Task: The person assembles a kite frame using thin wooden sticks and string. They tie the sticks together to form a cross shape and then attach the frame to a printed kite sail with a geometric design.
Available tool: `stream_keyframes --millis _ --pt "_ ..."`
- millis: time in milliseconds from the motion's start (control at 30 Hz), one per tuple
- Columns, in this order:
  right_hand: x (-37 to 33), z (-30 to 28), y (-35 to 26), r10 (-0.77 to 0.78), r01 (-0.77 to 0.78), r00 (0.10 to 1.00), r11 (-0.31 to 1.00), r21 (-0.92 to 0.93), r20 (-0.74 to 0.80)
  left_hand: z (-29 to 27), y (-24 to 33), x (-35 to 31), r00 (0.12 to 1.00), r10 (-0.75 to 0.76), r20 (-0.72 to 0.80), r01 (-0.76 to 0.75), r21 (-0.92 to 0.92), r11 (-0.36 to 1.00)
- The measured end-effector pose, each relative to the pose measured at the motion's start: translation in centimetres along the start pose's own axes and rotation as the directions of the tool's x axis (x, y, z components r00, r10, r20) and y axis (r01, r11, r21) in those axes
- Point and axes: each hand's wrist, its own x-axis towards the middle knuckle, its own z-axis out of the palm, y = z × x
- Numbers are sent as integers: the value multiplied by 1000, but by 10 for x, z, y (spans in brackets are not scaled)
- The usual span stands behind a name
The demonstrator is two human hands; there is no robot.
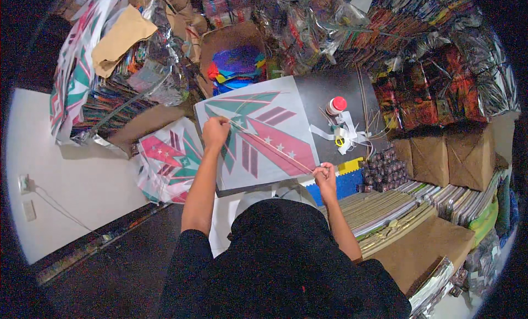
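A white sheet printed with green and red shapes and stars [280,112], probably paper or thin plastic, lies on a dark table [324,82]. A thin pale stick [269,145] runs slantwise over it, from upper left to the lower right corner. My left hand [216,133] pinches the stick near its upper end, over the sheet's left part. At the lower right corner, my right hand [325,181] has its fingers closed round the other end. A second thin, curved strip [250,100] shows faintly near the sheet's upper edge.
Right of the sheet stand a red-lidded jar [336,105], white paper strips [345,129] and a small yellow-handled tool [340,142]. More thin sticks [364,93] lie by the table's right edge. Similar printed sheets [168,159] hang at left. Stacked bundles [379,211] crowd the right.
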Motion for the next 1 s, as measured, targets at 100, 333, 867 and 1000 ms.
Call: stream_keyframes --millis 100,333,867,1000 --pt "1 2 -3 -26 27 999 1000 15 -24 -2 6 0 1000 8 4 -8 -17 1000" --pt "7 5 0 -97 96 995 993 -71 -19 7 1 5 995 88 -46 -87 6 996" --pt "13 11 -9 -114 113 993 992 -59 -14 23 -7 8 997 39 -70 -33 89 995" --pt "14 11 -8 -146 144 989 984 -103 -14 20 -3 6 996 64 -68 -58 81 995"
